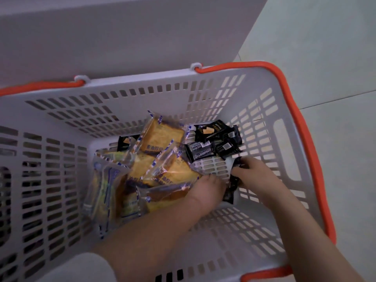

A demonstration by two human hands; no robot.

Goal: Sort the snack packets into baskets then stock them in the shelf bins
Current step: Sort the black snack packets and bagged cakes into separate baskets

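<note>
Your right hand (254, 171) pinches a black packet (231, 190) at the basket's (284, 159) right floor edge; your left hand (207, 190) curls onto the bread packets (162, 174) just beside it. More black packets (215, 139) lie in the far right corner.

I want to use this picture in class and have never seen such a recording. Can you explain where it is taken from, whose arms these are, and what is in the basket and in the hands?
There is no machine here. One camera sits on a person's head and looks down, so the two bare arms are the wearer's own. Both reach into a white slotted basket with orange handles, standing on a pale floor by a white wall. Inside lie two kinds of snack: clear bread packets on the left and small black packets at the far right. The right hand grips black packets at the near right. The left hand reaches in beside it, touching the packets; what it holds, if anything, is hidden.
</note>
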